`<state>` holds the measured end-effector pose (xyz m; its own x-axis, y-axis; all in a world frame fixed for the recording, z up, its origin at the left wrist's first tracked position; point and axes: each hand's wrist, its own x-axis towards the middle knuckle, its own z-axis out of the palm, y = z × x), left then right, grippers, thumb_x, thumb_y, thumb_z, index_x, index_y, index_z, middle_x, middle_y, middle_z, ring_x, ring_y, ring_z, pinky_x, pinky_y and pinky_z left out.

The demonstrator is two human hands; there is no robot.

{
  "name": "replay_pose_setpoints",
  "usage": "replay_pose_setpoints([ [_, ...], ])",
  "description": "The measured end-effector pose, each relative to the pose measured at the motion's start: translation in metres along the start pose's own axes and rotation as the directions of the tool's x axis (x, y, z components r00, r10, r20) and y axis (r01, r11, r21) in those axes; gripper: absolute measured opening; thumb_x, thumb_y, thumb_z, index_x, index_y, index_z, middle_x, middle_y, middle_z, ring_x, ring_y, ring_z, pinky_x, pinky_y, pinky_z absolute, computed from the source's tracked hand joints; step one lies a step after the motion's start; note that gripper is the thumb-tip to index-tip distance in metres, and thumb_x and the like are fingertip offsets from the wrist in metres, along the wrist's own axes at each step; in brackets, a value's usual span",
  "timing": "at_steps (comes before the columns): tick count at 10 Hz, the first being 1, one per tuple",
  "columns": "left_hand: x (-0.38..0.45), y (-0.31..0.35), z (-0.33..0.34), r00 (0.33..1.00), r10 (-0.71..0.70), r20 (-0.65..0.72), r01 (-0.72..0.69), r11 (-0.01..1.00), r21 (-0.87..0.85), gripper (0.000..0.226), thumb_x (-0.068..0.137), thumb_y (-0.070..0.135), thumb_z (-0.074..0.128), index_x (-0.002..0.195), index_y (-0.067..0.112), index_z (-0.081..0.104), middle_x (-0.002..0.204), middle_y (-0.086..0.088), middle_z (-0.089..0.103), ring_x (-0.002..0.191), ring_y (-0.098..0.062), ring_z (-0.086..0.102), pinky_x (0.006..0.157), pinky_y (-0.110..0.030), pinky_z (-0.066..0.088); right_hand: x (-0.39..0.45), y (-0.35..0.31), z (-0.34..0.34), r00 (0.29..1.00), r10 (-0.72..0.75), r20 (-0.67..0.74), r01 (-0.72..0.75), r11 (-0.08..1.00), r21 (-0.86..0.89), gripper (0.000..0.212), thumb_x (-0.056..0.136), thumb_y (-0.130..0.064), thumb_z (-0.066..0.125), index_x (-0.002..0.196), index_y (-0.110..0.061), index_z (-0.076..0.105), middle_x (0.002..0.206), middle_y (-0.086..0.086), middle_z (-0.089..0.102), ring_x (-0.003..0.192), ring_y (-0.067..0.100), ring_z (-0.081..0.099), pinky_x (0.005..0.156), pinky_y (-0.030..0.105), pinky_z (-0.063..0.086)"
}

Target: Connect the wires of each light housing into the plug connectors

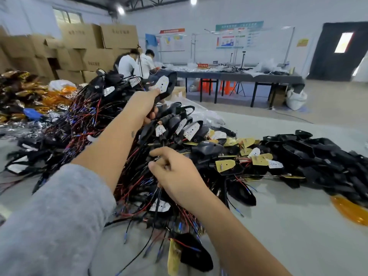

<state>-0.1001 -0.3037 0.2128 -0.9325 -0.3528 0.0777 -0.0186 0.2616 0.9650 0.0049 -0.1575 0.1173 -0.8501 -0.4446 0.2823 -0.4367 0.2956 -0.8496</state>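
Housing (166, 84) gripped in raised left hand (142, 108); right hand (175, 172) pinches wires (157, 198) over pile (139, 156).

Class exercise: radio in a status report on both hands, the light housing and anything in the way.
Left hand grips a light housing, lifted above the pile. Right hand pinches wires low in the heap. Tangled red and black wires crowd everything; no plug connector identifiable.
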Motion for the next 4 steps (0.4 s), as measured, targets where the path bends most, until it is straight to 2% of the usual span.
replay_pose_setpoints([
  [1, 0.033, -0.001, 0.004, 0.987, 0.117, -0.112, -0.075, 0.943, 0.324, 0.054, 0.09, 0.054, 0.042, 0.104, 0.009, 0.068, 0.076, -0.006, 0.064, 0.063, -0.022, 0.063, 0.056, -0.028, 0.048, -0.004, 0.014, -0.015, 1.0, 0.005, 0.023, -0.005, 1.0, 0.01, 0.021, 0.097, -0.033, 0.053, 0.116, -0.027, 0.061, 0.078, -0.005, 0.058, 0.073, 0.015, 0.06, 0.075, 0.035, 0.051],
  [2, 0.06, -0.022, 0.018, 0.997, 0.069, -0.042, -0.026, 0.766, 0.642, 0.067, 0.098, 0.056, 0.03, 0.142, 0.008, 0.046, 0.151, -0.017, 0.04, 0.136, -0.031, 0.041, 0.109, -0.041, 0.033, -0.012, 0.032, -0.036, 0.999, 0.035, -0.013, -0.035, 0.999, -0.01, 0.013, 0.098, -0.03, 0.053, 0.107, -0.029, 0.063, 0.075, 0.004, 0.059, 0.075, 0.025, 0.061, 0.071, 0.039, 0.051],
  [3, 0.07, -0.054, 0.033, 0.996, 0.0, -0.092, 0.057, 0.783, 0.62, 0.061, 0.102, 0.046, 0.023, 0.154, 0.014, 0.026, 0.161, -0.017, 0.017, 0.146, -0.034, 0.022, 0.119, -0.045, 0.018, -0.027, 0.05, -0.06, 0.993, 0.08, -0.082, -0.084, 0.996, -0.044, 0.014, 0.099, -0.027, 0.053, 0.104, -0.032, 0.064, 0.081, 0.008, 0.063, 0.073, 0.024, 0.06, 0.072, 0.039, 0.052],
  [4, 0.057, -0.064, 0.045, 0.92, 0.116, -0.374, 0.149, 0.78, 0.607, 0.057, 0.1, 0.047, 0.025, 0.147, 0.016, 0.034, 0.148, -0.023, 0.032, 0.138, -0.04, 0.026, 0.112, -0.056, 0.02, -0.045, 0.063, -0.081, 0.977, 0.155, -0.149, -0.15, 0.988, 0.041, 0.015, 0.099, -0.026, 0.052, 0.1, -0.035, 0.064, 0.081, 0.006, 0.065, 0.067, 0.02, 0.057, 0.064, 0.034, 0.051],
])
